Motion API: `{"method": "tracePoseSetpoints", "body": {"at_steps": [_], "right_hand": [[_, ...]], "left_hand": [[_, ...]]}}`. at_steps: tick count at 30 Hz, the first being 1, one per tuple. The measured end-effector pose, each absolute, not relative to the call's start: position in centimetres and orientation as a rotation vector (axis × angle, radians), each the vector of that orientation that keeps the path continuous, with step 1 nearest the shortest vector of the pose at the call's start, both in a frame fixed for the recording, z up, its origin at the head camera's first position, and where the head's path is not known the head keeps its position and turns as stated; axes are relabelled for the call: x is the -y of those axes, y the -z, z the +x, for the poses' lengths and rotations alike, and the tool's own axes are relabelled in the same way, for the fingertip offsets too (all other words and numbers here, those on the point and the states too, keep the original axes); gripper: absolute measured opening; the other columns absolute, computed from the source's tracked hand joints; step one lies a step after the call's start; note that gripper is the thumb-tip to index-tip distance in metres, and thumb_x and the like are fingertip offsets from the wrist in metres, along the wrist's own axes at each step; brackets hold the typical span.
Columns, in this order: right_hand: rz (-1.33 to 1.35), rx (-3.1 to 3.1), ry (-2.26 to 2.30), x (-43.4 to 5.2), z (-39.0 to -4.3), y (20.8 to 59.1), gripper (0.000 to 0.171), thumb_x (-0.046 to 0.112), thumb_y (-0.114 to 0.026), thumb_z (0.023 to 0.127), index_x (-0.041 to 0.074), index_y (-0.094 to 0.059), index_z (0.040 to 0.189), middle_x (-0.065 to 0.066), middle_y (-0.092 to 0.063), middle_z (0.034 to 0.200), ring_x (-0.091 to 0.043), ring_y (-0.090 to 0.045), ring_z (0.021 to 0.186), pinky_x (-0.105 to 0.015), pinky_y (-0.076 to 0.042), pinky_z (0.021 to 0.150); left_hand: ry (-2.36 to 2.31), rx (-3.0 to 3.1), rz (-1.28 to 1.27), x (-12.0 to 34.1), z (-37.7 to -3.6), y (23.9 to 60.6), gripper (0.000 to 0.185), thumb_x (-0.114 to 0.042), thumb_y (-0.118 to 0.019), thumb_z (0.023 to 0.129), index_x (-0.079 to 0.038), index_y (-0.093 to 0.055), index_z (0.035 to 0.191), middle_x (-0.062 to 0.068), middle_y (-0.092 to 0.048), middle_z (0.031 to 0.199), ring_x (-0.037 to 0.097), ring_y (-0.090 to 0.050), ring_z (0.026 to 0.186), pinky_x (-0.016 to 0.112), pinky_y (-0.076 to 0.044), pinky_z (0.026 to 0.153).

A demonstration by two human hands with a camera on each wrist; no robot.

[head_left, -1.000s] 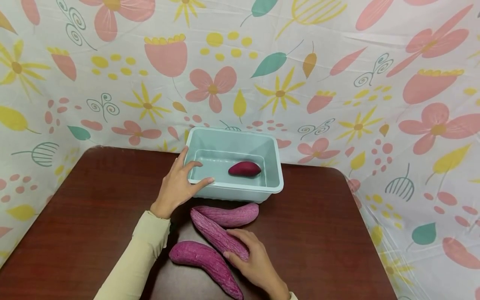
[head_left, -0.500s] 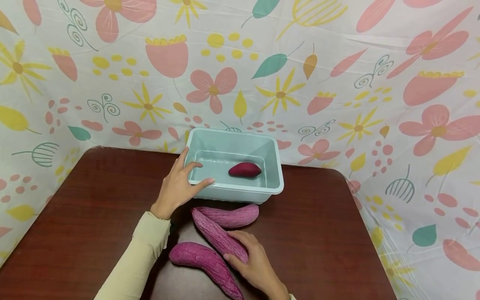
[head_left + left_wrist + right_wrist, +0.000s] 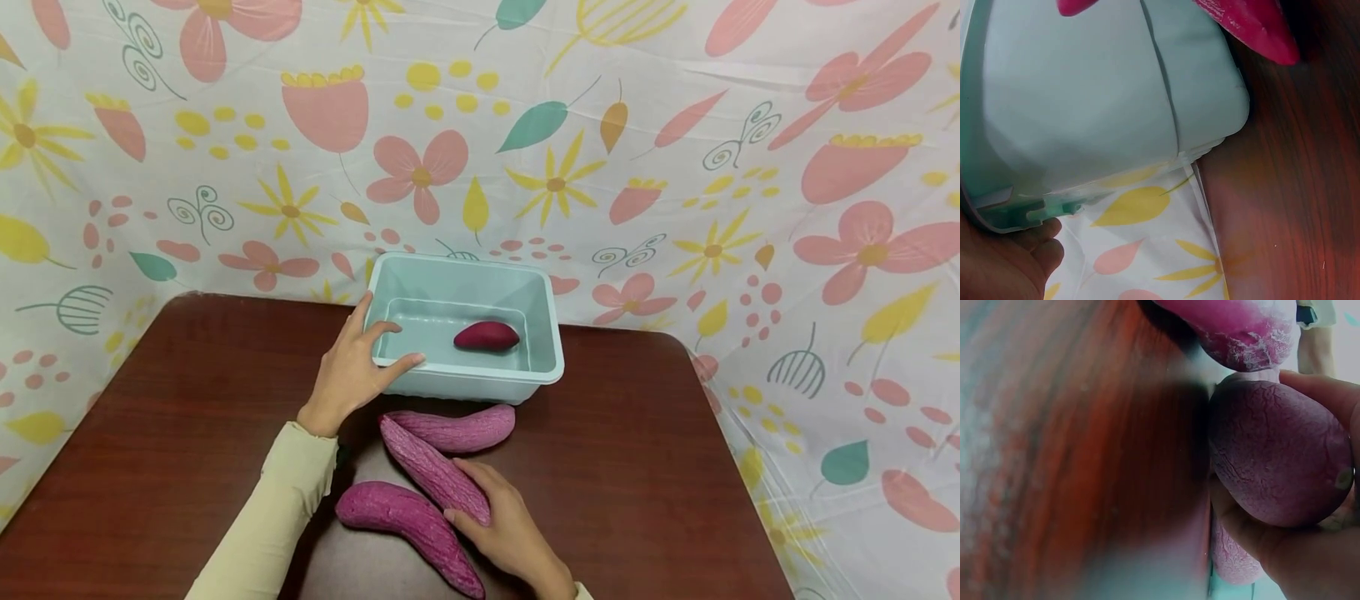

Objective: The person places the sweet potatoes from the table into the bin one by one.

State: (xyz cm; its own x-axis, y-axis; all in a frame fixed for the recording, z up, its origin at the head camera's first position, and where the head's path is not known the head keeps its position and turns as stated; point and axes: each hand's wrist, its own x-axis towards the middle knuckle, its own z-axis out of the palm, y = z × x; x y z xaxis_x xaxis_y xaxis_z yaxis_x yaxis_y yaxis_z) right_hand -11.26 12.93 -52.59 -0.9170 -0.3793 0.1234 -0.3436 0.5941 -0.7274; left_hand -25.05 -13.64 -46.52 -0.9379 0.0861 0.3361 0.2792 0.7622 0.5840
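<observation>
My left hand [image 3: 341, 379] grips the left front corner of a pale blue plastic bin [image 3: 480, 374], its thumb over the front rim; fingertips show under the rim in the left wrist view. Inside the bin lies a dark red sweet potato [image 3: 486, 336]. My right hand [image 3: 513, 533] holds a long purple wrinkled vegetable [image 3: 423, 458] by its near end, thumb on one side and fingers on the other. The blunt end of this vegetable faces the right wrist camera. A paler curved one [image 3: 476, 427] lies behind it, and a darker curved one [image 3: 397, 510] lies in front to the left.
Under everything is a dark brown wooden table [image 3: 637, 467]. A white cloth [image 3: 652, 67] with a flower print hangs behind the table and along both sides. The bin stands at the table's back edge, close to the cloth.
</observation>
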Motion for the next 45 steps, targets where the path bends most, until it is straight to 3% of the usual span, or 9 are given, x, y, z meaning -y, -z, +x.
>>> {"method": "tracePoseSetpoints", "body": {"at_steps": [3,13,36,45], "right_hand": [[-0.629,-2.769,1.255,-12.8,-11.2,52.5,0.062,0.023,-0.079,0.087,0.014,-0.055,0.143,0.004,-0.061,0.139,-0.017,-0.059,0.129,-0.039,-0.049,0.106],[-0.676,-2.777,1.294,-12.5,-11.2,52.7,0.061,0.019,-0.080,0.086,0.011,-0.056,0.142,0.000,-0.063,0.138,-0.017,-0.061,0.128,-0.037,-0.050,0.105],[-0.642,-2.811,1.290,-12.6,-10.7,50.6,0.065,0.021,-0.081,0.085,0.017,-0.055,0.145,0.007,-0.057,0.144,-0.016,-0.057,0.132,-0.039,-0.049,0.106],[-0.793,-2.890,1.305,-12.7,-10.7,49.9,0.065,0.020,-0.081,0.086,0.018,-0.054,0.145,0.005,-0.058,0.143,-0.017,-0.060,0.128,-0.036,-0.051,0.102]], "left_hand": [[0.955,2.670,-0.283,13.6,-25.1,46.5,0.059,-0.071,-0.068,0.083,-0.024,-0.068,0.119,0.006,-0.017,0.171,0.035,-0.031,0.152,0.060,-0.054,0.080],[0.961,2.667,-0.284,13.7,-25.0,46.5,0.060,-0.070,-0.068,0.082,-0.023,-0.068,0.119,0.006,-0.017,0.170,0.035,-0.032,0.152,0.058,-0.055,0.077],[0.984,2.657,-0.279,13.7,-25.0,46.6,0.059,-0.071,-0.068,0.082,-0.024,-0.069,0.118,0.005,-0.018,0.170,0.033,-0.033,0.152,0.052,-0.056,0.073],[0.980,2.662,-0.288,13.7,-25.1,46.6,0.059,-0.070,-0.069,0.083,-0.023,-0.068,0.118,0.006,-0.018,0.170,0.034,-0.035,0.150,0.052,-0.056,0.072]]}}
